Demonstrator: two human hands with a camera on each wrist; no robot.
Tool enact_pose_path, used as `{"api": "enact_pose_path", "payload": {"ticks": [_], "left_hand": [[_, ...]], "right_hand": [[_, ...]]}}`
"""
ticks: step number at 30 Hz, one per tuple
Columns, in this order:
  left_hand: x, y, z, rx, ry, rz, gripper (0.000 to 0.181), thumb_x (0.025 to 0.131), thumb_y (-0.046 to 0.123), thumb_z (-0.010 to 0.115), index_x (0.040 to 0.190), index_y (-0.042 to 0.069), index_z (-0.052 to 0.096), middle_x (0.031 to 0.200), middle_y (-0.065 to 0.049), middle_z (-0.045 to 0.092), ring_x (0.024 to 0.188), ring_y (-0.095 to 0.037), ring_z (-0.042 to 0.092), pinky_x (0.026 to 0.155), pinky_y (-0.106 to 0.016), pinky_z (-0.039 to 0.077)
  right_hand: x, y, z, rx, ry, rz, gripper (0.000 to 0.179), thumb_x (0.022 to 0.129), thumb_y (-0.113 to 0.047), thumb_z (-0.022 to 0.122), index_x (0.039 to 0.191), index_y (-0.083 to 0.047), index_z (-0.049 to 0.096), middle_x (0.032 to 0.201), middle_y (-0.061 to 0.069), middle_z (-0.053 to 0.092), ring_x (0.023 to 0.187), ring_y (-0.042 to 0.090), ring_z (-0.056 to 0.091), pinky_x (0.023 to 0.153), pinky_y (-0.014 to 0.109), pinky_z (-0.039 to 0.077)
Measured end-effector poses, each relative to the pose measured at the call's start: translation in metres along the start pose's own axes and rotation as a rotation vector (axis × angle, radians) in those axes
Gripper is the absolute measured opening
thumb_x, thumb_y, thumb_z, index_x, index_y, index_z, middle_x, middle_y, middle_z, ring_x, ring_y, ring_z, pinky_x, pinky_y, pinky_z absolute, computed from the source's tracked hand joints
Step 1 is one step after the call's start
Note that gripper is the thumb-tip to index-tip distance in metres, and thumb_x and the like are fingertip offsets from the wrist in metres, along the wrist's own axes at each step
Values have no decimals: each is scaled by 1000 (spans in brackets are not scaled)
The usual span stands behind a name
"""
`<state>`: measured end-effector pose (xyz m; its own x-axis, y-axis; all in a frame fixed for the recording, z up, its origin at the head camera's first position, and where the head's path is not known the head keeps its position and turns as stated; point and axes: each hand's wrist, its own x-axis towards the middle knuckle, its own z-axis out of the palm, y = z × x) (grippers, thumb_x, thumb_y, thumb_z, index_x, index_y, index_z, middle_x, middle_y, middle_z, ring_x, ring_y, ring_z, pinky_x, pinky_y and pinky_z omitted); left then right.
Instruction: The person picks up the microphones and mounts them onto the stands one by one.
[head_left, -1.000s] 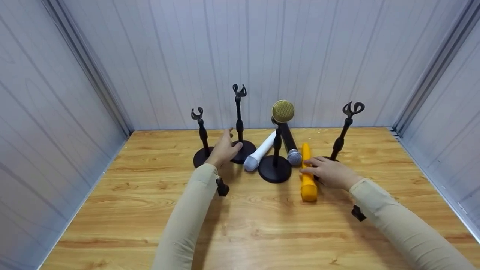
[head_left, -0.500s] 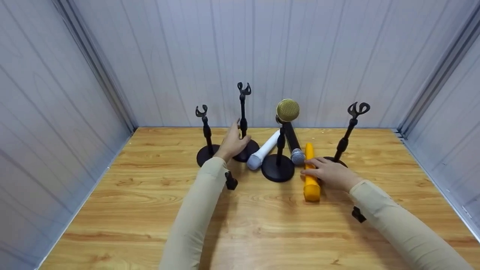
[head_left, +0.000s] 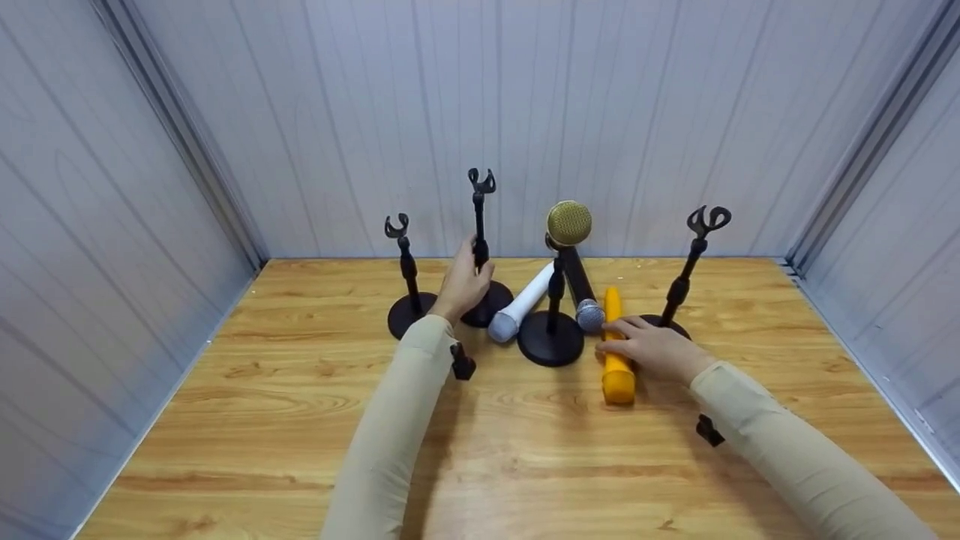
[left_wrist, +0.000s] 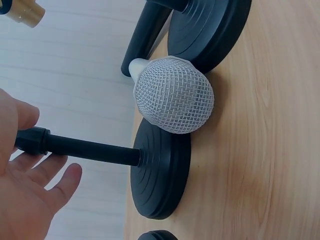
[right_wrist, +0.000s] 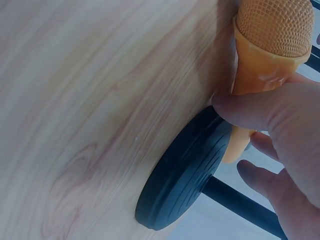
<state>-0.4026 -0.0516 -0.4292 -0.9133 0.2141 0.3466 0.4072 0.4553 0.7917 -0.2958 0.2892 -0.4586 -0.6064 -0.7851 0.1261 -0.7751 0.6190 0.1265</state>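
My left hand (head_left: 466,283) is at the pole of the tall black microphone stand (head_left: 479,214). In the left wrist view its thumb and fingers (left_wrist: 65,185) curl round the collar of that pole. My right hand (head_left: 660,349) holds an orange microphone (head_left: 618,382) lying on the table, thumb on one side and fingers on the other, as the right wrist view shows. Beside that hand stands a black stand (head_left: 679,289) with an empty clip. A white microphone (head_left: 525,301) lies just right of the tall stand, its silver mesh head (left_wrist: 175,95) near the base.
A short stand (head_left: 409,274) is at the left. Another stand (head_left: 553,341), in the middle, has a gold-headed microphone (head_left: 569,223) at its top. Behind it lies a black microphone (head_left: 579,281). Panelled walls (head_left: 360,112) enclose the wooden table (head_left: 300,420) at the back and sides.
My left hand has moved up and forward from near the tall stand's base to its pole, and its fingers have closed round it. The right hand has stayed at the orange microphone.
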Motion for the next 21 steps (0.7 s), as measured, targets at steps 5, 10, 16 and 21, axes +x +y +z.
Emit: {"api": "enact_pose_path", "payload": {"ticks": [5, 10, 16, 21], "left_hand": [[2, 1, -3, 10, -19, -9, 54, 107, 13, 49, 155, -4, 29, 147, -24, 46, 137, -31, 46, 112, -39, 38], [4, -2, -7, 42, -19, -5, 44, 109, 14, 46, 148, -4, 39, 139, -23, 53, 130, -30, 51, 109, -40, 40], [3, 0, -13, 94, -59, -48, 38, 110, 19, 45, 143, 0, 43, 130, -17, 57, 124, -26, 54, 105, -39, 42], [-2, 3, -14, 121, -75, -53, 41, 110, 20, 44, 146, 1, 41, 132, -18, 57, 126, -28, 54, 105, -41, 42]], "right_hand": [[2, -2, 0, 12, 1, 10, 41, 91, 7, 68, 124, -16, 68, 136, 23, 55, 120, 48, 54, 80, 55, 57], [3, -2, 3, 13, 25, 5, 36, 92, 4, 67, 121, -17, 69, 133, 22, 57, 119, 47, 55, 83, 55, 56], [2, -2, 3, 33, 6, 26, 36, 92, 5, 67, 120, -18, 69, 135, 23, 56, 120, 47, 54, 83, 57, 56], [3, -3, 1, 32, -25, 52, 37, 93, 5, 66, 121, -18, 69, 137, 23, 55, 122, 49, 53, 82, 57, 56]]}}
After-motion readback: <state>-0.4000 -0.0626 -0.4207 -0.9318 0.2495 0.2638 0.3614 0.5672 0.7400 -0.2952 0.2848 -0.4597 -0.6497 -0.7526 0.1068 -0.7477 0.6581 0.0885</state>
